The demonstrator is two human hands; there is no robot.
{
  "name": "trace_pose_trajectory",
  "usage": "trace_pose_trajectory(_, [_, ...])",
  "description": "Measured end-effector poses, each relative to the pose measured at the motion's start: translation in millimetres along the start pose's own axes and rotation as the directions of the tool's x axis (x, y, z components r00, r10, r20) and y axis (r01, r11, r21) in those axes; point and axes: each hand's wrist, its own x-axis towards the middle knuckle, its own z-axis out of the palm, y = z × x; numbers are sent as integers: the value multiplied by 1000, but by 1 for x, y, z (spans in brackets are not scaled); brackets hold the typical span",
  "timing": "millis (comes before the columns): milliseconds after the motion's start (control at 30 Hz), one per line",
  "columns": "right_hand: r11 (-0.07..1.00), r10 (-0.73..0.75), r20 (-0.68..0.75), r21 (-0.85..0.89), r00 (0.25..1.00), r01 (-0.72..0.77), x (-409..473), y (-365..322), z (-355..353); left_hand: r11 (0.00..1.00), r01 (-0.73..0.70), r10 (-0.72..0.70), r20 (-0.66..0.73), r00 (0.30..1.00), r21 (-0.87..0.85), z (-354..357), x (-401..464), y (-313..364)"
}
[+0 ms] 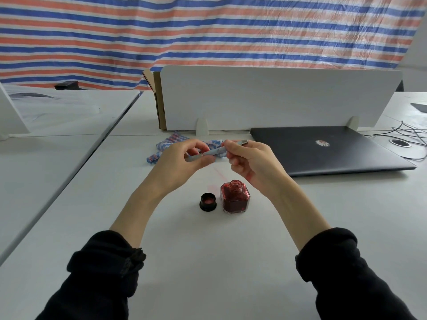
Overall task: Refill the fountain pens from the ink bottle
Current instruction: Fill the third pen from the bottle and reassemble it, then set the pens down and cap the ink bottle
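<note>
A pale grey fountain pen [216, 151] lies level between both hands, above the table. My left hand [187, 158] pinches its left end, and my right hand [248, 158] grips its right part, whose metal tip sticks out past the fingers. Below them stands an open glass ink bottle [235, 197] of red ink. Its black cap [208, 202] lies upturned just left of the bottle. Faint red ink smears mark the white table [208, 262] near the bottle.
A blue-and-white patterned cloth [166, 146] lies behind the hands. A shut dark laptop [323, 148] sits at the right, with cables [411, 135] beyond it. A white divider board [277, 98] and a cardboard box [159, 100] stand at the back.
</note>
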Motion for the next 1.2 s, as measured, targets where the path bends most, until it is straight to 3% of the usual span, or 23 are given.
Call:
trace_pose_trajectory(233, [1000, -2, 22, -2, 1000, 2, 0, 0, 0, 992, -100, 116, -247, 962, 76, 5, 1, 5])
trace_pose_trajectory(467, [1000, -3, 5, -16, 1000, 3, 1, 2, 1, 985, -109, 141, -258, 956, 134, 7, 3, 2])
trace_pose_trajectory(667, [982, -5, 34, 187, 999, -1, 3, -3, -2, 993, -111, 118, -194, 974, 50, 15, 4, 5])
trace_pose_trajectory(800, [991, -92, -193, 75, 977, 109, 13, -8, -23, 999, -21, 18, -91, 996, -36, 11, 5, 5])
trace_pose_trajectory(867, [983, -177, -314, -106, 933, 150, 25, -11, -36, 996, 76, -76, -4, 997, -38, 7, 5, -3])
trace_pose_trajectory(933, [915, -279, -343, -378, 897, 140, 41, -13, -48, 987, 148, -156, 161, 975, 63, 4, 4, -11])
trace_pose_trajectory(1000, [765, -329, -260, -637, 908, 95, 58, -11, -53, 971, 154, -204, 303, 931, 183, 5, 2, -17])
trace_pose_trajectory(1100, [445, -239, -59, -894, 969, 56, 80, -1, -50, 954, 137, -237, 393, 888, 266, 9, -1, -21])
trace_pose_trajectory(1200, [154, -100, 57, -985, 993, 72, 95, 14, -44, 922, 133, -303, 465, 832, 363, 14, -3, -24])
